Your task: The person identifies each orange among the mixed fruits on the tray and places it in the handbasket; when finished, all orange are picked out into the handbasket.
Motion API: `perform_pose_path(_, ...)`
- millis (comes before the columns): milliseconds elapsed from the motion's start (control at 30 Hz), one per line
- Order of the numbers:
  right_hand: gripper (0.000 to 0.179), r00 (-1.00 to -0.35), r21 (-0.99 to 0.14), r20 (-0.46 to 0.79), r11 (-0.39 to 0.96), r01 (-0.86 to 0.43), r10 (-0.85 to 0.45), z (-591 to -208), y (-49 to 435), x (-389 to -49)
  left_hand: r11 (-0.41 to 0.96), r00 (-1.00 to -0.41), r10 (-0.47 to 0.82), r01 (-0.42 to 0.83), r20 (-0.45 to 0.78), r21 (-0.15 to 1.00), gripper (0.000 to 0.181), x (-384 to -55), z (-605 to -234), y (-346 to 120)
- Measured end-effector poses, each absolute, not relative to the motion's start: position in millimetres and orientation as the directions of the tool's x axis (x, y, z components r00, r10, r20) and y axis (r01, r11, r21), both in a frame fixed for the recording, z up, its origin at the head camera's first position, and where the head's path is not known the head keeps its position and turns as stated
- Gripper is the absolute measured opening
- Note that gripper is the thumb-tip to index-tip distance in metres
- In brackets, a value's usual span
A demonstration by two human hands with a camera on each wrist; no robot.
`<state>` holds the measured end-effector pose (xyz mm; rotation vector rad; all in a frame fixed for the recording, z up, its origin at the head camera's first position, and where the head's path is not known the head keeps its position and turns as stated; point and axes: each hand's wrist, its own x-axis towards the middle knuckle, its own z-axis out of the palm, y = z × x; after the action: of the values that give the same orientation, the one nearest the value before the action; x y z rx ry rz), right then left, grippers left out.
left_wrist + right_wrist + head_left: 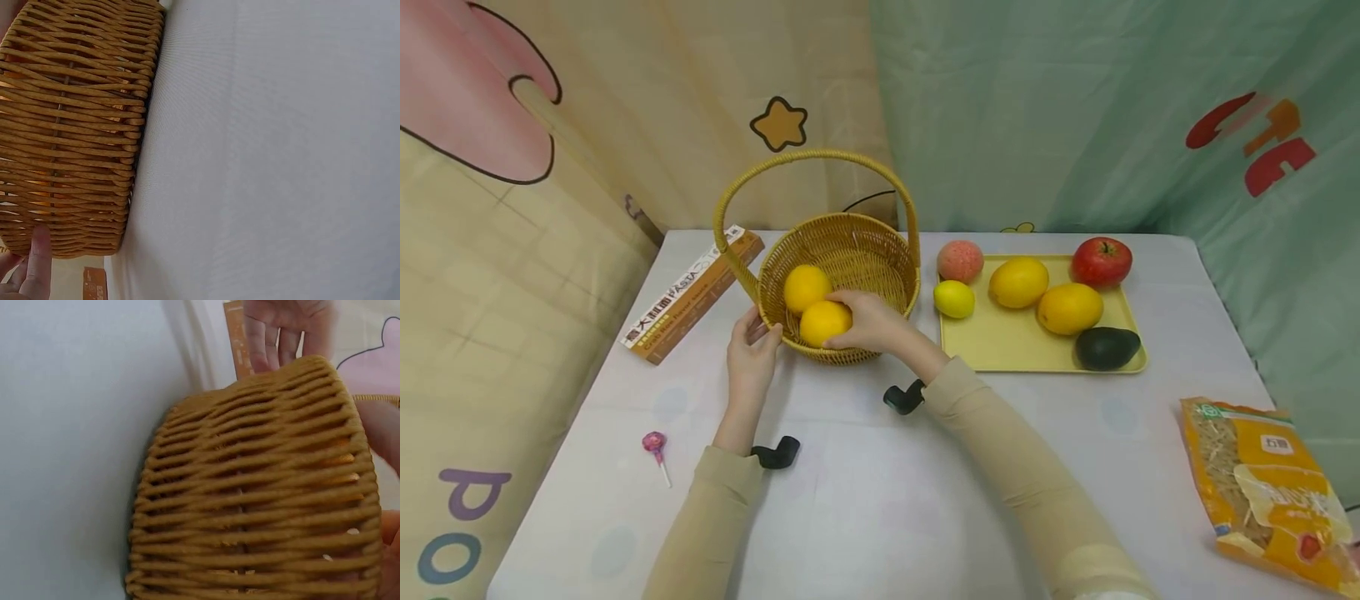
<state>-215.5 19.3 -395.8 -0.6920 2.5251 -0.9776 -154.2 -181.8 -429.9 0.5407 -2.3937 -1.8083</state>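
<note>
A woven basket (850, 223) with a tall arched handle stands at the back of the table. Two oranges are inside, one farther back (807, 289) and one near the front rim (824, 324). My right hand (876, 323) reaches over the rim and grips the front orange between thumb and fingers. At the basket's left side, my left hand (752, 358) touches the outer wall. Its fingers (290, 344) look fairly straight in the right wrist view, and a fingertip (41, 240) presses the weave in the left wrist view.
Left of the basket lies a pasta box (696, 296), with a lollipop (655, 444) nearer me. A yellow tray (1000, 350) to the right carries a red apple (1101, 262), an avocado (1107, 348) and several other fruits. An orange bag (1262, 483) lies at front right.
</note>
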Motion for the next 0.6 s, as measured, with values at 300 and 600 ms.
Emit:
perform_pose_path(300, 0.073, -0.824, -0.697, -0.149, 0.649, -0.305, -0.546, -397.1, 4.4, -216.0, 0.237, -0.933, -0.335, -0.218, -0.131, 0.947, 0.058, -153.1, -430.6, -181.8)
perform_pose_path(600, 0.074, -0.813, -0.663, -0.176, 0.677, -0.319, -0.556, -396.6, 5.0, -214.2, 0.237, -0.931, -0.344, -0.21, -0.121, 0.949, 0.057, -154.2, -431.7, -181.3)
